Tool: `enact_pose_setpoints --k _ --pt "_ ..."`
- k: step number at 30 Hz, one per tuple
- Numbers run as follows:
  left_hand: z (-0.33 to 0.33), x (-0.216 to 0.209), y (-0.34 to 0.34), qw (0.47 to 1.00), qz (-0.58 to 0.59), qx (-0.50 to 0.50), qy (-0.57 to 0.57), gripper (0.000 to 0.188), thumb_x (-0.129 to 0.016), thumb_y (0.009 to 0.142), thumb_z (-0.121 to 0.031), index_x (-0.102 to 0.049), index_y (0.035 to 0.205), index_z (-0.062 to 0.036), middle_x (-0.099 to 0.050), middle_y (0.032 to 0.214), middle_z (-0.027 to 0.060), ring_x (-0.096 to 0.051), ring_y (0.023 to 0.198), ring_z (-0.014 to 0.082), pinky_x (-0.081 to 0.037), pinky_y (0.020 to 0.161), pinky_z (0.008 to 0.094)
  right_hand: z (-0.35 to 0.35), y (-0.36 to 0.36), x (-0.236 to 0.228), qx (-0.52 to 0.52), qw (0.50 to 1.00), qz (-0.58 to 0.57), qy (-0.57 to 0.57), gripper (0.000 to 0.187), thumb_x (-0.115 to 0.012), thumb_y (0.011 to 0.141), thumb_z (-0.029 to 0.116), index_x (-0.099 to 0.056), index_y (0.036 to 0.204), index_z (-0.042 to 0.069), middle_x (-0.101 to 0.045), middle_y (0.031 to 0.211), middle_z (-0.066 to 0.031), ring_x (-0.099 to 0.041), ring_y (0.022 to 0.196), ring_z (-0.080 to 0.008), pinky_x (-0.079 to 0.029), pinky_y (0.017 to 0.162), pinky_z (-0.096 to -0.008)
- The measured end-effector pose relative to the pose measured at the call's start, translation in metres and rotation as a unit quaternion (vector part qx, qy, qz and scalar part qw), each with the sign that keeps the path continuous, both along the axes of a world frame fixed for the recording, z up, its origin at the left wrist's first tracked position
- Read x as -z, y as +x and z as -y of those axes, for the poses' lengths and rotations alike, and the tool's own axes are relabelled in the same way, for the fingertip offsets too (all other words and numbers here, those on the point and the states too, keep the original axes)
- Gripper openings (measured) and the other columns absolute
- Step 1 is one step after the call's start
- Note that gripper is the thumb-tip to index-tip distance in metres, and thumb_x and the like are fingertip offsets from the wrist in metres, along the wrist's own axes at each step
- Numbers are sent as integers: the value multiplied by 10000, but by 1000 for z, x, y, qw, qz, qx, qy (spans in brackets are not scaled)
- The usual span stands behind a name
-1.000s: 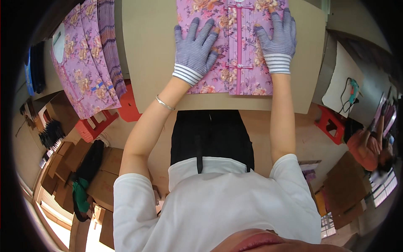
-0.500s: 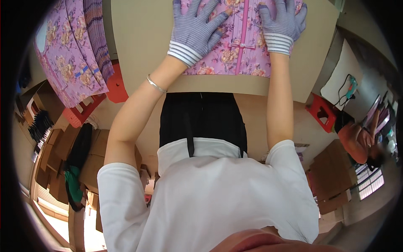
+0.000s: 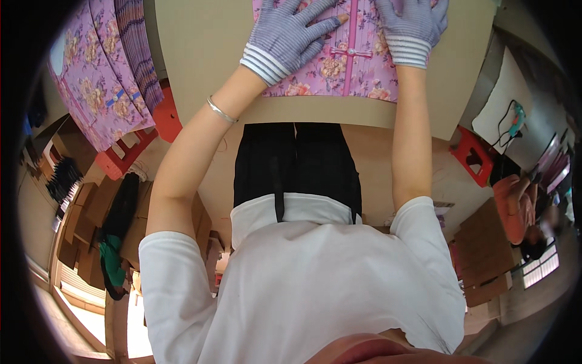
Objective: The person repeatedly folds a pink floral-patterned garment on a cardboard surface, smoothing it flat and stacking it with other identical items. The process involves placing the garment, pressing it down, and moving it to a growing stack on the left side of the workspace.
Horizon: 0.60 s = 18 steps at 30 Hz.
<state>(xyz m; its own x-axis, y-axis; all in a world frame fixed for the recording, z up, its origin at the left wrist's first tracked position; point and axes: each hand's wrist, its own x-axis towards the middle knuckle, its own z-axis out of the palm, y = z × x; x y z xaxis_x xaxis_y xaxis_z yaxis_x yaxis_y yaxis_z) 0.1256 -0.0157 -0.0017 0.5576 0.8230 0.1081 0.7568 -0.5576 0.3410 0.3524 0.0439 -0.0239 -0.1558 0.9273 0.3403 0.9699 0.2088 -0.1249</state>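
A flat pink floral piece (image 3: 330,82) lies on the table, with fine pleats, a pink lengthwise strip and a bow-shaped knot (image 3: 351,53). Whether it is cloth or printed paper I cannot tell. My left hand (image 3: 288,37), in a grey-and-white striped glove with a bare fingertip showing, rests on its left part, fingers spread and pointing toward the strip. On the right part lies my right hand (image 3: 412,27) in a matching glove, fingers apart. The picture's upper edge cuts off some fingertips and the far end of the piece. Neither hand grips anything.
A stack of similar floral pieces (image 3: 91,79) sits on a red stool (image 3: 127,155) at the left. Another red stool (image 3: 471,156) stands right of the table (image 3: 206,54). Cardboard boxes (image 3: 91,209) are behind me. Other people (image 3: 515,200) are at both sides.
The whole view has shifted a little, moving the table upward in the picture. My left fingertips have slid slightly nearer the strip and knot. Both hands stay on the floral piece.
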Motion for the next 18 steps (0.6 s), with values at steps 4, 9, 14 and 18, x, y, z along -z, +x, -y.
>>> enact_pose_setpoints --k 4,9,14,18 --pt "2 0 -2 1000 7 3 -6 571 -612 789 -264 -561 1354 -194 -408 1521 67 -319 1405 424 -160 1120 704 25 -2 -5 -29 999 -22 -21 529 -665 760 373 -631 1220 114 -504 1429 -135 -374 1347 -435 -334 1064 -549" --pt "-1 1 -1 1000 3 7 8 583 -611 784 -263 -552 1360 -195 -411 1520 67 -345 1384 429 -166 1124 695 41 -4 -18 -19 998 6 -52 546 -622 803 406 -613 1242 81 -509 1422 -149 -395 1351 -399 -313 1078 -561" --pt "19 1 -7 998 -56 28 -5 597 -633 783 -286 -545 1371 -231 -395 1540 36 -349 1397 394 -188 1089 714 63 6 -14 -32 997 -33 -62 504 -705 744 394 -652 1194 175 -547 1396 -90 -457 1297 -379 -365 1014 -532" --pt "37 12 -9 998 -36 17 -44 604 -661 747 -260 -568 1342 -306 -389 1555 -25 -348 1410 365 -177 1082 729 71 3 -10 -29 996 -73 -41 439 -706 726 397 -674 1100 167 -559 1375 -91 -445 1306 -356 -342 984 -556"
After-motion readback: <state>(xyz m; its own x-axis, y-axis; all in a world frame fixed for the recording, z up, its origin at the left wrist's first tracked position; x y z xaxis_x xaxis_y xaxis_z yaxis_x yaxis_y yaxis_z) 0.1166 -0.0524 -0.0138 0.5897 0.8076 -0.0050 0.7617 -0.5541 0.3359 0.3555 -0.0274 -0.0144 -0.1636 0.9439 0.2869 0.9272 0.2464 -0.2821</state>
